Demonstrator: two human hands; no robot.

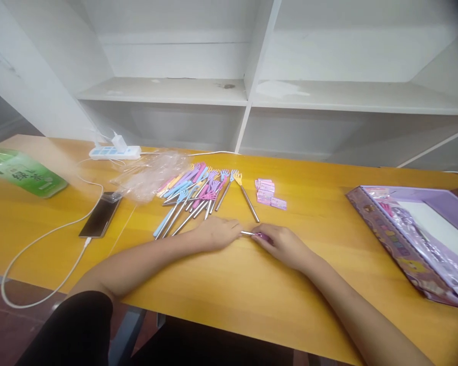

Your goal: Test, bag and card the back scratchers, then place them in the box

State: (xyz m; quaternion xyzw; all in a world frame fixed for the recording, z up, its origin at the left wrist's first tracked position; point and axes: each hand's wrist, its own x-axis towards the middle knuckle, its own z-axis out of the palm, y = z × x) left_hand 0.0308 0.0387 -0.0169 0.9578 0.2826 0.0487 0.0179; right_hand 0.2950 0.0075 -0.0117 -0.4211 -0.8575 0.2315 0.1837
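Note:
My left hand [218,233] is closed at the left end of a thin metal rod [247,233], its fingertips hidden. At the rod's other end, my right hand [278,243] is closed round a purple-pink handle. Beyond my left hand lies a pile of colourful hand-shaped scratchers [193,190] with metal rods. One with a yellow claw [248,201] lies apart, to the right of the pile. Small pink printed cards [265,192] overlap on the table [221,290] farther right.
An open purple box [389,239] holding wrapped items stands at the right. Clear plastic bags [148,175], a power strip [114,152], a phone [100,216] on a white cable and a green bottle [26,173] are at the left. White shelves [168,91] rise behind.

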